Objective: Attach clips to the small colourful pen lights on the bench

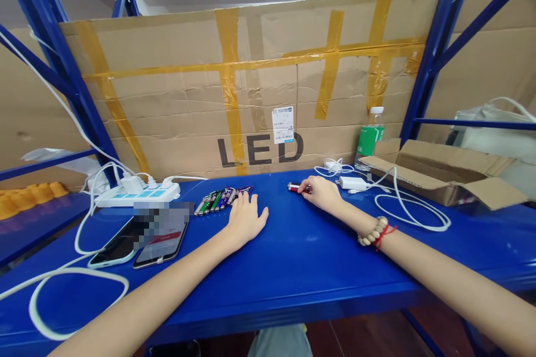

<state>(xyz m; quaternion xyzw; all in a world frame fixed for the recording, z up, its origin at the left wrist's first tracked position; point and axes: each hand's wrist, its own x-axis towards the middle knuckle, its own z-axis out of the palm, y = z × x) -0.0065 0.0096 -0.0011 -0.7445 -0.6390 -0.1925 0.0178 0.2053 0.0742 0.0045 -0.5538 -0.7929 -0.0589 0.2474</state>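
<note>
My left hand point(246, 220) lies with its fingers spread, the fingertips at the right end of a row of small shiny pen-shaped metal tubes point(216, 201). These are green, purple, blue and silver, lying side by side on the blue shelf; the fingers cover part of the row. Farther right, my right hand point(323, 194) is closed on a red and silver pen-shaped tube point(294, 187), pinched between thumb and fingers. That tube points left, close to the shelf surface, and its right end is hidden in the hand. A bead bracelet with red string circles my right wrist.
Two phones point(161, 245) lie left of the row, near a white power strip point(138, 196) with plugs and looping cables. Right of my right hand are a white charger point(354, 183), coiled cable, a bottle point(369, 139) and an opened carton point(435, 170). Taped cardboard point(188, 117) stands behind.
</note>
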